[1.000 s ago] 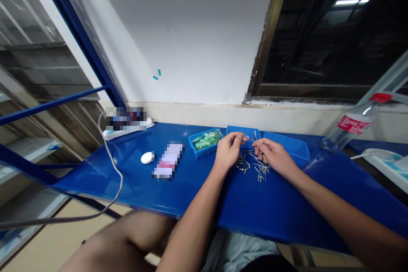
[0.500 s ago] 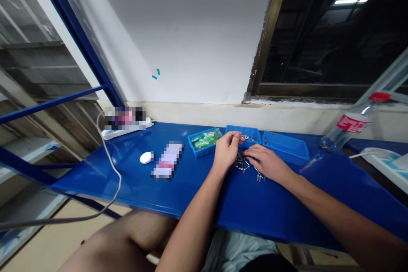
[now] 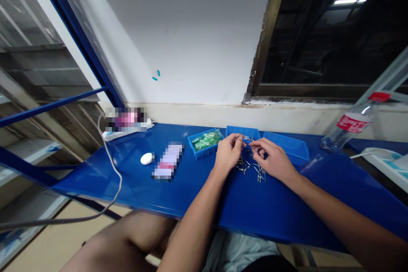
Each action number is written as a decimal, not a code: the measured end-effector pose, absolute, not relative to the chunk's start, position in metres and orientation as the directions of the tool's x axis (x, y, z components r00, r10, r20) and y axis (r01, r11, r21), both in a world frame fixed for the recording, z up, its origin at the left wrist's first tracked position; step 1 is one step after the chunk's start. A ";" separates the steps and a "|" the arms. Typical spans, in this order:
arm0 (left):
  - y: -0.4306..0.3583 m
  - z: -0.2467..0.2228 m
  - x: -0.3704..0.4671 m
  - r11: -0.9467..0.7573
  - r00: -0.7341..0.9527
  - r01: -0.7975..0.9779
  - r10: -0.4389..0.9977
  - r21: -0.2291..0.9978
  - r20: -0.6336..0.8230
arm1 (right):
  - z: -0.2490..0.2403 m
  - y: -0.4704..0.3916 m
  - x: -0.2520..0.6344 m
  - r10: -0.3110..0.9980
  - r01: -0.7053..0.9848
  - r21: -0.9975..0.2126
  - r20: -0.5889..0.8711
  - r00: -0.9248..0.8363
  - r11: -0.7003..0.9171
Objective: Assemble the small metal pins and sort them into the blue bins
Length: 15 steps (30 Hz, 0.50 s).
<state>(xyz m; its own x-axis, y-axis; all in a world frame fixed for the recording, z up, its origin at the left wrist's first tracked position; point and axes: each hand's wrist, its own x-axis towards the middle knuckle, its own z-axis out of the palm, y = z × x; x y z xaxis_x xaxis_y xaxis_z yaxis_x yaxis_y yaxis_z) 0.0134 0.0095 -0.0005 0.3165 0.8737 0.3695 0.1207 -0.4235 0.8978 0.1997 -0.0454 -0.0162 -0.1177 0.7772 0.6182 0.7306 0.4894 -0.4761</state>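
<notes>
Fingers (image 3: 235, 138) of the left hand (image 3: 227, 153) pinch closed, seemingly on thin metal pins (image 3: 247, 138), likely light, stiff, slippery and best taken mid-shank, near loose pins (image 3: 259, 173) on the counter (image 3: 185, 193), while whether the right hand's (image 3: 273, 156) curled grip holds any I cannot tell.

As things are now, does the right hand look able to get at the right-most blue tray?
Probably yes. The right hand is close in front of the right-most blue tray, and I see nothing standing between them. The bottle is off to the tray's right, leaving the way free.
</notes>
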 end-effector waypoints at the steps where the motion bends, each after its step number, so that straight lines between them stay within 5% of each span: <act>1: 0.009 0.000 0.014 -0.419 0.344 0.140 0.870 0.897 0.353 | -0.014 -0.046 0.199 0.778 0.708 -0.514 0.623 -0.080 0.484; 7: 0.008 -0.006 0.019 -0.363 0.513 0.056 0.809 0.930 0.285 | -0.011 -0.048 0.201 0.767 0.628 -0.613 0.641 0.039 0.480; 15: 0.016 -0.013 0.019 -0.232 0.441 -0.176 0.850 0.957 0.287 | -0.012 -0.048 0.201 0.803 0.622 -0.619 0.596 -0.026 0.479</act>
